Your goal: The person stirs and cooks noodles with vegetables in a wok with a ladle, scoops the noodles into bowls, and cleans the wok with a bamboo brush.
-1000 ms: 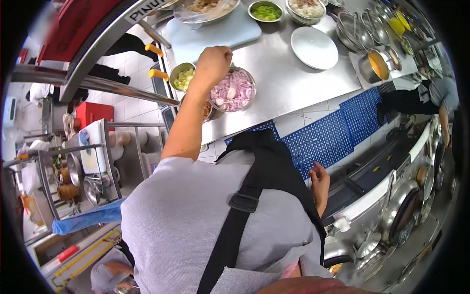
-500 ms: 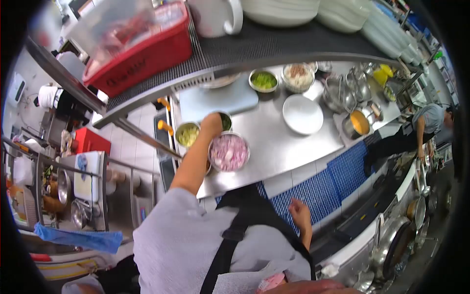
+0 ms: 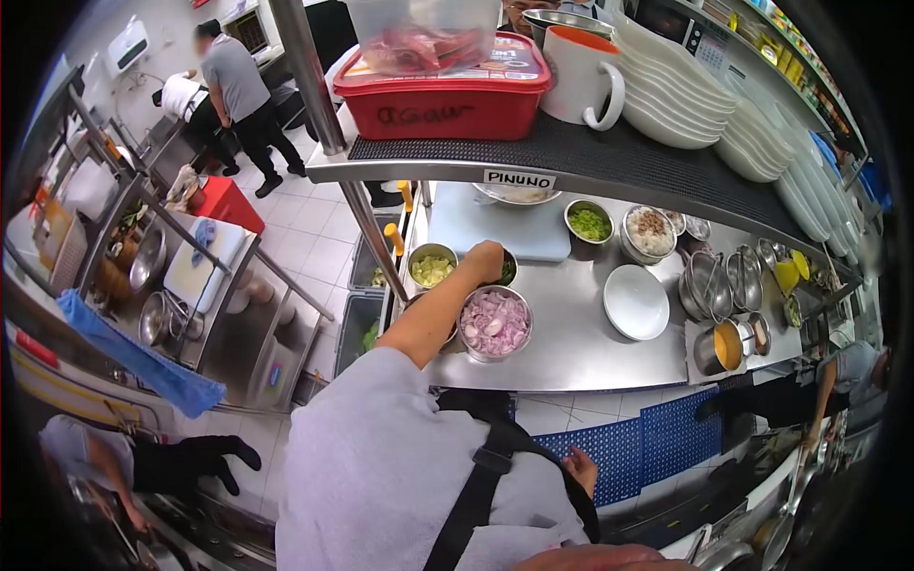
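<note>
My left hand (image 3: 487, 264) is reached out over a small metal bowl of dark green leaves (image 3: 508, 268), back of the hand up and fingers curled down. Whatever is in the fingers is hidden. Just in front of it stands a metal bowl of chopped red onions (image 3: 495, 322). To its left is a metal bowl of pale yellow chopped pieces (image 3: 433, 270), and another bowl is partly hidden under my forearm. Low by my side, my right hand (image 3: 580, 470) hangs away from the counter, fingers loosely apart, holding nothing that shows.
Above the steel counter (image 3: 571, 366) runs a shelf (image 3: 428, 152) with a red tub (image 3: 438, 105), a mug (image 3: 579, 76) and stacked white dishes (image 3: 676, 86). On the counter are a light blue cutting board (image 3: 495, 224), a white bowl (image 3: 636, 303) and a pot of orange liquid (image 3: 721, 348). Several people stand around.
My view has tilted up and turned, so the shelf and more people show. My left hand stays over the bowl of dark green leaves. My right hand still hangs low.
</note>
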Available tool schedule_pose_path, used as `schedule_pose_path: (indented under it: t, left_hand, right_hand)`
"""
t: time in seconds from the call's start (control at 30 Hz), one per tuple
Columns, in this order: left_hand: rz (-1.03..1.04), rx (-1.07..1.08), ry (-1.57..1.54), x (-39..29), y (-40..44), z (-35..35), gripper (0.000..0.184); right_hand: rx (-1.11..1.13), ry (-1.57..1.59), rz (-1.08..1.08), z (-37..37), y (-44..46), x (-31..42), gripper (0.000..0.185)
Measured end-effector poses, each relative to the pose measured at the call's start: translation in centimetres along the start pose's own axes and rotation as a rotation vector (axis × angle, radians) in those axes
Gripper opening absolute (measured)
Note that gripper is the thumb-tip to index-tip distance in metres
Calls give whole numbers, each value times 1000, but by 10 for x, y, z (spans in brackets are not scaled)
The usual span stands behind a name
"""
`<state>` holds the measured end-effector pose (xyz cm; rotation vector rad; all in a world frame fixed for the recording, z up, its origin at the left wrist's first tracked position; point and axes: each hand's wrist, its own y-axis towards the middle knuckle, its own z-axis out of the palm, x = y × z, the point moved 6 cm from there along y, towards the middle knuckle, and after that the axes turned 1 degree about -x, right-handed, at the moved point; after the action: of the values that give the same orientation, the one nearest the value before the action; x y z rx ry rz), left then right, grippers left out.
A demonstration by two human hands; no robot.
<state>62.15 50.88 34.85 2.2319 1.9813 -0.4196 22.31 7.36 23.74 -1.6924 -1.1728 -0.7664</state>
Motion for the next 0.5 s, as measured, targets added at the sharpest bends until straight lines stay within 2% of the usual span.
schedule_pose_path:
  t: [0.17,0.2,0.23,0.27,0.3,0.33,0.4,0.43,0.5]
  left_hand:
    - [2,-85,-101,9,-5,-3,22]
    - [43,-73,-28,10,-4,-2,24]
    - [123,-166,-55,10,-6,-5,25]
    - [112,-65,-24,9,-6,-10,26]
    - [192,5,55,21,5,6,26]
    - [194,10,58,12,-5,-10,25]
    - [293,-142,81,27,-1,-3,24]
    - [234,-88,66,28,-1,-9,25]
    - [225,-203,-83,32,-10,-20,24]
  right_hand:
    - [-16,-3,-17,-3,6,1,39]
    - [-44,-2,-39,-3,7,0,39]
    - [-70,-45,-55,-3,8,-4,39]
    - [-94,60,28,-3,1,7,40]
    - [-77,-182,35,-12,-9,47,42]
    - [-188,-203,-143,-10,-14,41,43]
    - [-132,-156,56,-10,-27,47,43]
    - [-151,-121,84,-10,-37,41,42]
    - [-156,-58,106,-5,-48,28,41]
